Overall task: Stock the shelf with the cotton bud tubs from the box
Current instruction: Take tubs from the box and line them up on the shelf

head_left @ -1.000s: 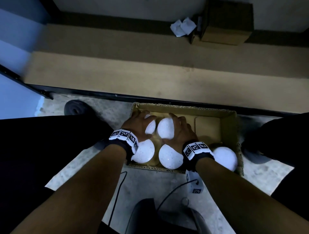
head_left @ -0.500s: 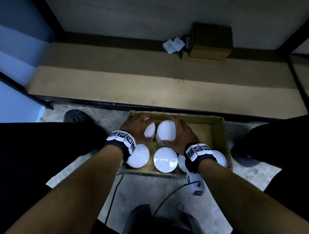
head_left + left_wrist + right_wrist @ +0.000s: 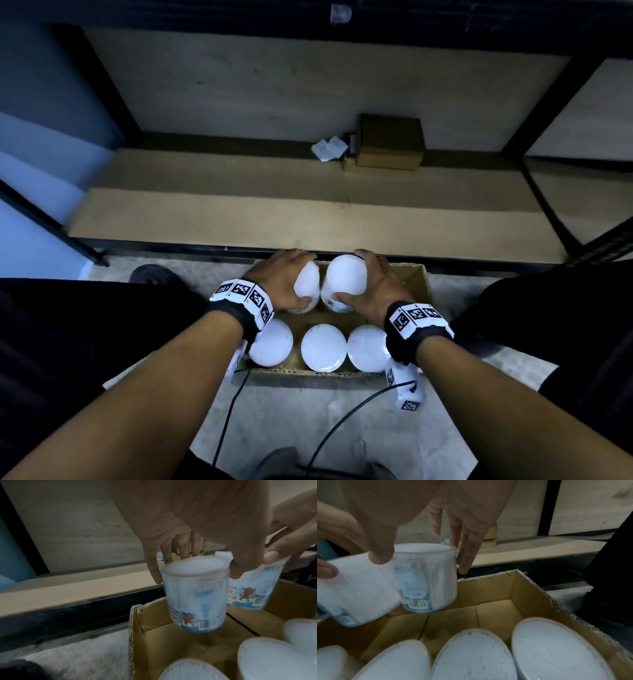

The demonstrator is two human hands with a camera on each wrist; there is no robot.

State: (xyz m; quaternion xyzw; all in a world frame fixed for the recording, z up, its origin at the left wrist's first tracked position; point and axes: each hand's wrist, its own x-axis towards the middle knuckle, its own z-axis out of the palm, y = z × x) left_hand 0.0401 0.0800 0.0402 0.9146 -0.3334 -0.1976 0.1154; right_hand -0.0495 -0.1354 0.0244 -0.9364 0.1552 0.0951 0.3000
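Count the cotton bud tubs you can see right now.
5: one in the left hand, one in the right hand, both lifted above the box, three standing in its near row.

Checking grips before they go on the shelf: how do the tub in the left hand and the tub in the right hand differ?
The left-hand tub tilts, its top leaning leftward; the right-hand tub stands nearer upright. The left hand covers more of its tub than the right hand does. Both are clear, bear-labelled and lifted above the box.

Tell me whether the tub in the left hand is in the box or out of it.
Out: the left hand holds the tub clear above the box floor, tilted.
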